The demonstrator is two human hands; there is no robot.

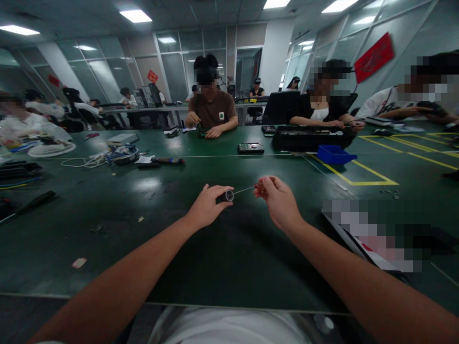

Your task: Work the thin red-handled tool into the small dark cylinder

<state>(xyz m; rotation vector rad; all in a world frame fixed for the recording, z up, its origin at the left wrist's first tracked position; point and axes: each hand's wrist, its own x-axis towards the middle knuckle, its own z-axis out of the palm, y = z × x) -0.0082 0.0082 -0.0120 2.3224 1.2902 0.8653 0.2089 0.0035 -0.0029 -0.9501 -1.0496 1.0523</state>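
Lit from overhead by bright rectangular panels (pixel 135 16) recessed in a grey ceiling (pixel 89 10), and enclosed by framed glazed partitions (pixel 175 76), with a pale column (pixel 279 52) beside a doorway (pixel 246 71) at the rear. Furnished in the foreground with a broad green surface (pixel 39 243), marked at right with yellow lines (pixel 376 183), and farther back with a long rear surface (pixel 174 107) and a black chair (pixel 281 107). Fitted with red hangings (pixel 375 57) along the walls; floored in dark grey (pixel 21 320) at lower left.
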